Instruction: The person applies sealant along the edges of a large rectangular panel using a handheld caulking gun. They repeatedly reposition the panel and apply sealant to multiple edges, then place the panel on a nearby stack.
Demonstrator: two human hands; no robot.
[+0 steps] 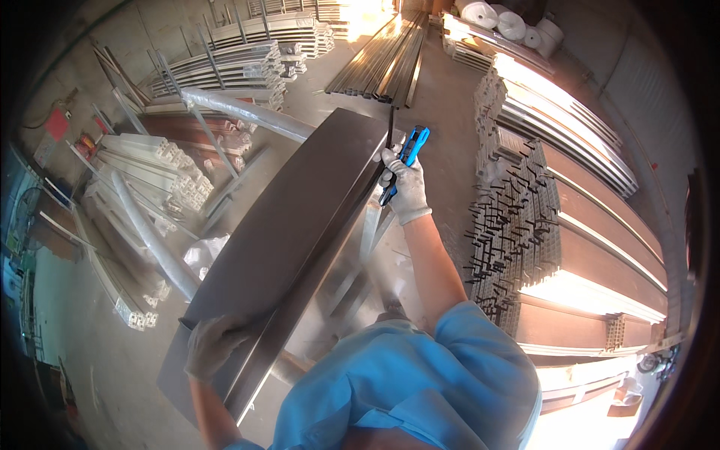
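Observation:
A long dark brown panel or profile (pixel 277 217) lies slantwise in front of me, with a lengthwise groove along its right side. My right hand (pixel 407 187), in a pale work glove, is closed round a blue-and-black hand tool (pixel 412 146) beside the panel's far right corner. A thin black strip (pixel 391 124) sticks out at that far end, close to my fingers. On the near left part of the panel rests my gloved left hand (pixel 214 346). Its fingers are blurred, and whether they pinch anything is unclear.
Stacked brown panels (pixel 600 270) with black strips poking from their ends stand on the right. Pale profiles (pixel 154 169) fill racks on the left, near wrapped tubes (pixel 154 232). Dark metal bars (pixel 382 64) lie on the floor ahead. Metal supports (pixel 367 232) show beneath the panel.

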